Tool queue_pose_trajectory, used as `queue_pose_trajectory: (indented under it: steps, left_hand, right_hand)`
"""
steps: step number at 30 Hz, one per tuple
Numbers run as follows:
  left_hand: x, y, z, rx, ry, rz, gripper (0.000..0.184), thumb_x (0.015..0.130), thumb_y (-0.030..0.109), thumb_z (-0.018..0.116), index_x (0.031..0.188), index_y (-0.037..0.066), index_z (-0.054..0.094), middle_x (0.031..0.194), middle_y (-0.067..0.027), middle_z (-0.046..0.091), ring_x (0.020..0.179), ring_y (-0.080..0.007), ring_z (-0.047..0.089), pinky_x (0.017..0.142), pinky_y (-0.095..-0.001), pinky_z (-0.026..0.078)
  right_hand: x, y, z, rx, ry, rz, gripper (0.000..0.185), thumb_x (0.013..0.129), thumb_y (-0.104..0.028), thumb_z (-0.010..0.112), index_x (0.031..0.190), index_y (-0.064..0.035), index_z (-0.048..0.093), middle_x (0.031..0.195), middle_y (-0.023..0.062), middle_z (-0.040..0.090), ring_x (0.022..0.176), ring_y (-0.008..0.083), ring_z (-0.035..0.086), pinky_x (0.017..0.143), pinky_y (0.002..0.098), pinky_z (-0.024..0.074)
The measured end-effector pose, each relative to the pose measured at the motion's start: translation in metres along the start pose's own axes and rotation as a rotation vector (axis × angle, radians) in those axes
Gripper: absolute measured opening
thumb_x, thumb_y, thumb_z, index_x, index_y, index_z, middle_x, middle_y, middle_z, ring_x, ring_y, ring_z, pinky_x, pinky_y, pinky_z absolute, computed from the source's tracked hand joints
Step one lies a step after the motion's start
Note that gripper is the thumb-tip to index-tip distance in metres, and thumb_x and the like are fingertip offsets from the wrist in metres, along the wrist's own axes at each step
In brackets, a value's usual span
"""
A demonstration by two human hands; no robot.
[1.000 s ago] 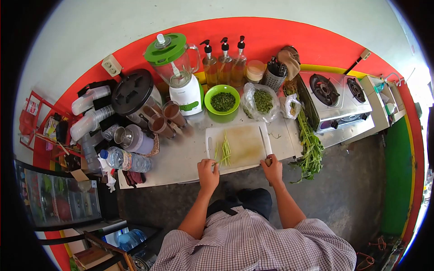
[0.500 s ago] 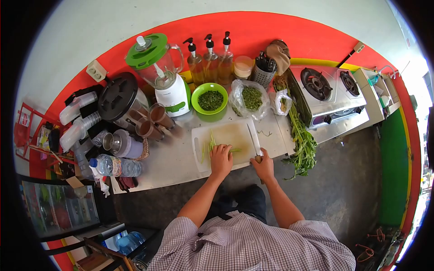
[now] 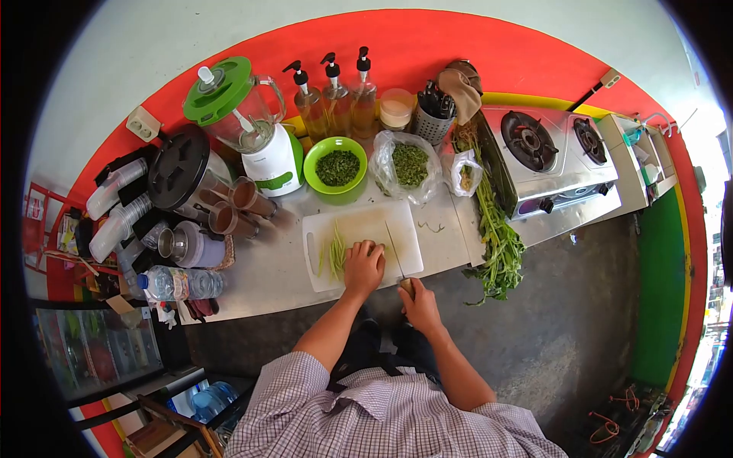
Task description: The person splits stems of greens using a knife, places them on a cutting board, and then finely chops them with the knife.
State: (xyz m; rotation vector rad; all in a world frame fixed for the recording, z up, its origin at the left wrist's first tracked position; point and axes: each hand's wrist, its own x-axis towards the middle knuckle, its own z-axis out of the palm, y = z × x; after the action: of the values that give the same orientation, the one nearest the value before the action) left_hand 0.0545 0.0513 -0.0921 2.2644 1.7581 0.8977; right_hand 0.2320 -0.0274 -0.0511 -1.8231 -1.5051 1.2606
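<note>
On the white cutting board (image 3: 359,214), thin green stalks (image 3: 334,253) lie toward the left side. My left hand (image 3: 364,267) rests on the board with its fingers curled down over stalks, which it mostly hides. My right hand (image 3: 419,303) is wrapped round the handle of a knife (image 3: 395,249) at the board's front edge. The blade points away from me across the board, just right of my left fingers and apart from them.
Behind the board stand a green bowl of chopped greens (image 3: 337,168), a plastic bag of greens (image 3: 411,165) and a blender (image 3: 267,156). Leafy stalks (image 3: 498,248) hang over the counter edge beside the gas stove (image 3: 534,149). A water bottle (image 3: 183,283) lies at left.
The knife has come from the board's right edge onto its middle, with my right hand moving left. My left hand has shifted slightly; more stalks show left of it. The view has shifted too.
</note>
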Motion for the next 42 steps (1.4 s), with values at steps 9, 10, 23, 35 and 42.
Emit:
queue_pose_trajectory:
  steps: [9, 10, 23, 35, 42]
  left_hand:
    - [0.01, 0.01, -0.007, 0.009, -0.052, -0.053, 0.016, 0.088, 0.015, 0.063, 0.104, 0.015, 0.066, 0.099, -0.0042, 0.059, 0.097, -0.0278, 0.055, 0.084, -0.0434, 0.044]
    - [0.01, 0.012, -0.007, 0.013, -0.049, -0.055, 0.017, 0.088, 0.015, 0.063, 0.104, 0.015, 0.066, 0.099, -0.0041, 0.059, 0.097, -0.0279, 0.055, 0.085, -0.0432, 0.044]
    - [0.004, 0.014, 0.0, 0.081, -0.039, -0.041, 0.017, 0.089, 0.014, 0.063, 0.107, 0.014, 0.065, 0.097, -0.006, 0.058, 0.095, -0.0287, 0.055, 0.083, -0.0438, 0.043]
    - [0.005, 0.018, -0.002, 0.108, -0.077, -0.041, 0.017, 0.092, 0.015, 0.06, 0.109, 0.014, 0.062, 0.099, -0.007, 0.057, 0.096, -0.0295, 0.055, 0.084, -0.0449, 0.043]
    - [0.002, 0.015, -0.002, 0.105, -0.105, -0.071, 0.019, 0.091, 0.015, 0.059, 0.11, 0.014, 0.061, 0.102, -0.0079, 0.057, 0.101, -0.0298, 0.054, 0.087, -0.0452, 0.043]
  right_hand:
    - [-0.001, 0.001, 0.0, -0.389, -0.052, -0.045, 0.043, 0.103, -0.037, 0.051, 0.13, -0.0049, 0.044, 0.084, 0.0305, 0.068, 0.078, 0.0547, 0.063, 0.07, 0.0643, 0.0489]
    - [-0.002, -0.003, -0.002, -0.39, -0.058, -0.047, 0.043, 0.103, -0.037, 0.051, 0.13, -0.0049, 0.044, 0.084, 0.0305, 0.068, 0.078, 0.0547, 0.063, 0.07, 0.0643, 0.0489]
    - [-0.003, -0.011, -0.033, -0.448, -0.271, -0.203, 0.065, 0.092, -0.019, 0.061, 0.141, 0.0099, 0.03, 0.093, 0.0343, 0.067, 0.085, 0.0508, 0.067, 0.079, 0.0572, 0.0541]
    - [0.032, -0.019, -0.02, -0.7, -0.332, -0.172, 0.035, 0.099, -0.015, 0.048, 0.124, 0.0065, 0.035, 0.091, 0.0282, 0.071, 0.089, 0.0449, 0.072, 0.078, 0.0502, 0.0584]
    - [0.034, -0.033, -0.012, -0.77, -0.351, -0.084, 0.048, 0.096, -0.016, 0.058, 0.129, 0.0058, 0.03, 0.098, 0.0271, 0.07, 0.094, 0.042, 0.072, 0.08, 0.0477, 0.0593]
